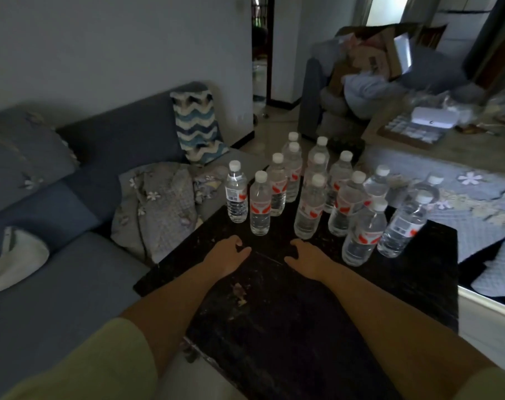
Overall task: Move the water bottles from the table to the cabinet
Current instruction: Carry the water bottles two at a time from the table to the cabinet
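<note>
Several clear water bottles with white caps and red-marked labels stand upright on the far half of a dark table. The nearest are one at the left, one in the middle and one at the right. My left hand and my right hand reach over the table just short of the bottles, fingers loosely curled and holding nothing. Neither hand touches a bottle. No cabinet is in view.
A blue sofa with cushions and a folded grey blanket runs along the table's left side. A patterned mat lies to the right. A cluttered armchair and a doorway are at the back.
</note>
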`<state>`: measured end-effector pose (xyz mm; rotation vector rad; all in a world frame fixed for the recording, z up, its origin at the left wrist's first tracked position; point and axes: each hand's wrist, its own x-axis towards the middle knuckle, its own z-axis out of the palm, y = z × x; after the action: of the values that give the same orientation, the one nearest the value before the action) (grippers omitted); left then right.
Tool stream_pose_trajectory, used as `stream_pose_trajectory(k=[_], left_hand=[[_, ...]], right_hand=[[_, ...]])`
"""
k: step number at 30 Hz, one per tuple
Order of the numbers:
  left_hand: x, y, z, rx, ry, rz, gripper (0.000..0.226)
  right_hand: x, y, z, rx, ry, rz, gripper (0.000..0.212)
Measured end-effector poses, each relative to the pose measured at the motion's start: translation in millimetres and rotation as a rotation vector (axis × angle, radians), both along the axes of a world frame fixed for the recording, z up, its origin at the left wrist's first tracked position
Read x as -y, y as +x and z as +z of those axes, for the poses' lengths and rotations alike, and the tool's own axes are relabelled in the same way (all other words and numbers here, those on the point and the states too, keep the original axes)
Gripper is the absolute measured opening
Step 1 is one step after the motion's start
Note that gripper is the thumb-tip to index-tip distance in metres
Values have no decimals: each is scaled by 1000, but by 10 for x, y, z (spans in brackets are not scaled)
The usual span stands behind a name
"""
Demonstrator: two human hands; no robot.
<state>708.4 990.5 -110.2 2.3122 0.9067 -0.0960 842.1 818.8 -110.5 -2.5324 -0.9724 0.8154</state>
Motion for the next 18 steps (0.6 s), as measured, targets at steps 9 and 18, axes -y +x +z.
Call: stream_pose_trajectory(k=[9, 18], left_hand=[[-768, 659, -392, 35, -146, 72, 53], [-1534, 1073, -576, 330, -368, 87, 89]], right_hand=[[-855, 433, -274, -163, 216, -252, 89], [-1379, 584, -471, -332, 539, -392, 87]])
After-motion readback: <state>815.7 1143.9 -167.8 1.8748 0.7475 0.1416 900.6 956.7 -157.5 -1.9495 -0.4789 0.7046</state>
